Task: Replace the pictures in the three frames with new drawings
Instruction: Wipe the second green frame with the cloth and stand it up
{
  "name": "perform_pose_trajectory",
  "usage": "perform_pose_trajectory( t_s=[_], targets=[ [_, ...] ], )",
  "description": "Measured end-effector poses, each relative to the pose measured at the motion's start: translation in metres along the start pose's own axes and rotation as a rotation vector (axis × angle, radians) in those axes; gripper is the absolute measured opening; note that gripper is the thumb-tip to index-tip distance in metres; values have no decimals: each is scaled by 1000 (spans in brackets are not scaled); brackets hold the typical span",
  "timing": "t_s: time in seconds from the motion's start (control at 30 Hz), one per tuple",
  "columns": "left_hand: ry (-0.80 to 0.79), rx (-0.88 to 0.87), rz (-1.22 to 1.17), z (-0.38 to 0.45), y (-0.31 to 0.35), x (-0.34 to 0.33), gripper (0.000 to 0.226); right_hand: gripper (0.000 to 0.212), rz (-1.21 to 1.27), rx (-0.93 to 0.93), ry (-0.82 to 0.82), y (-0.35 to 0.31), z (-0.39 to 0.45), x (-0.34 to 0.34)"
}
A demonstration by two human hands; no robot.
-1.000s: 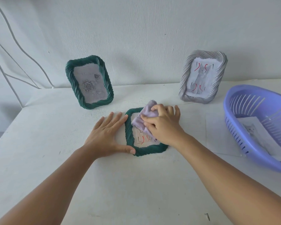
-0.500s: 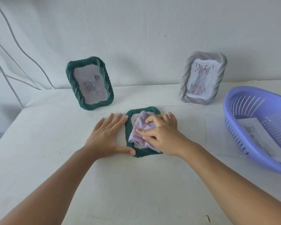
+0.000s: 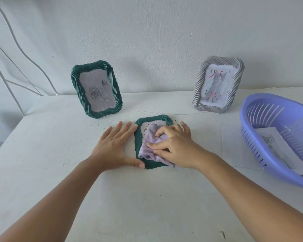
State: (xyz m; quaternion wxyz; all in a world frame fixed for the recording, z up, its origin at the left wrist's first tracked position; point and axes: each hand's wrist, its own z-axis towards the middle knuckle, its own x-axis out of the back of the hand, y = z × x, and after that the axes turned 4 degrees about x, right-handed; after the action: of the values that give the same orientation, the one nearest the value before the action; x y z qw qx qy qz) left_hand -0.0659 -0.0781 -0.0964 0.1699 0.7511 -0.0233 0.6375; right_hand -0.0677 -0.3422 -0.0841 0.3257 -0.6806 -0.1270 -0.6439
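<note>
A small green twisted-rim frame point(image 3: 138, 137) lies flat in the middle of the white table. My left hand point(image 3: 115, 145) rests flat beside it, fingers straight along its left edge and thumb against its near corner. My right hand point(image 3: 175, 145) presses a lilac cloth point(image 3: 150, 144) onto the frame's glass, fingers curled over the cloth. A drawing shows only at the frame's top left. Behind, a larger green frame point(image 3: 96, 89) with a rose picture stands at the left. A grey frame point(image 3: 219, 84) with a cat drawing stands at the right.
A lilac plastic basket point(image 3: 276, 137) sits at the right edge with a paper sheet point(image 3: 276, 147) inside. Another sheet of paper point(image 3: 238, 147) lies flat on the table beside it. A small nail point(image 3: 223, 234) lies near the front edge. White wall and cables stand behind.
My right hand has drawn the cloth from the frame's top edge down over its glass toward me. My left hand has stayed in place against the frame.
</note>
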Motion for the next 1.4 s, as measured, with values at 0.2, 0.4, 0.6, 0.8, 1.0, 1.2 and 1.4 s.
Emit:
perform_pose_trajectory(
  t_s=[0.2,0.4,0.6,0.8,1.0,1.2,1.4],
  targets=[
    [-10,7,8,1,0,0,139,37,-101,-64,40,19,-1,13],
    [3,0,-1,1,0,-1,137,32,7,32,32,-3,8,1],
    [-10,10,-1,0,1,0,138,37,-85,-37,-17,19,2,19],
    [-10,5,-7,0,1,1,136,28,-12,66,-30,2,15,8],
    [-11,8,0,0,0,0,138,28,-60,6,-69,27,6,24],
    [-7,0,-7,0,1,1,136,35,4,58,-45,0,15,5],
    [-13,10,2,0,1,0,138,30,-39,35,-106,27,1,26]
  ],
)
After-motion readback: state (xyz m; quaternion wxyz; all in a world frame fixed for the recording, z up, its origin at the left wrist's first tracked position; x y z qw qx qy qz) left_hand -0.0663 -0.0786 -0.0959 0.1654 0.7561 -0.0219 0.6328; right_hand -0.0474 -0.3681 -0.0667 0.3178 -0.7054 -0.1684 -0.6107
